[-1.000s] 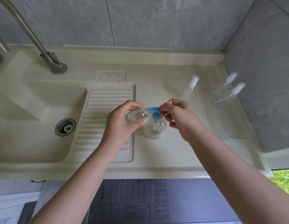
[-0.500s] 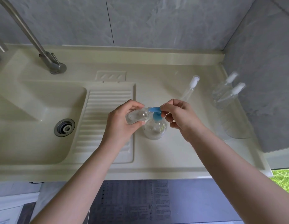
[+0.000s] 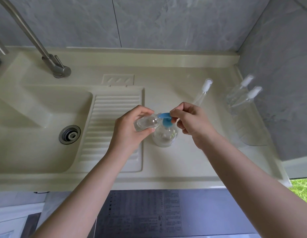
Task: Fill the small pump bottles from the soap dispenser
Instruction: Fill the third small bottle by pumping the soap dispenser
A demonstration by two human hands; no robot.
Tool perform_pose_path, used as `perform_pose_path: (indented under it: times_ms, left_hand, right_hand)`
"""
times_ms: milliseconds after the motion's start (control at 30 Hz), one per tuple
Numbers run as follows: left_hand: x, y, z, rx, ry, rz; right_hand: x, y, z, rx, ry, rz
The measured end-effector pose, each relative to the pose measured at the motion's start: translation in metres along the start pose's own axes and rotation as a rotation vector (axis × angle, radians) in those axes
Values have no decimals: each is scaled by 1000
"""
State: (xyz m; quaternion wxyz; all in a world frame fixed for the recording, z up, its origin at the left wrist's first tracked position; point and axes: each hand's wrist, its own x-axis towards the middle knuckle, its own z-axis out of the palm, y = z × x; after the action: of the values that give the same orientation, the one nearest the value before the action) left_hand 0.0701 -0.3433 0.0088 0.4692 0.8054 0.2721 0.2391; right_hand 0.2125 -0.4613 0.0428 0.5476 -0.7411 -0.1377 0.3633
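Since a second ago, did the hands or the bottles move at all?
Nothing visibly changed. The left hand still holds the small clear plastic bottle tilted with its mouth at the blue spout of the clear soap dispenser, and the right hand stays on the blue pump top. The loose white pump and the two white-capped bottles still lie on the cream counter.

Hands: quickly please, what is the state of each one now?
Left hand: closed, holding a small clear bottle.
Right hand: closed, pinching the blue pump head of the soap dispenser.
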Motion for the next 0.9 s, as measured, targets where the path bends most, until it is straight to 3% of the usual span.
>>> perform_pose_path:
  times_ms: [233,900]
  left_hand:
    - [0,1,1,3,-6,-3]
    - [-1,-3,3,19,9,10]
  right_hand:
    - [3,4,-2,28,-14,54]
    - [7,14,3,97,11,-18]
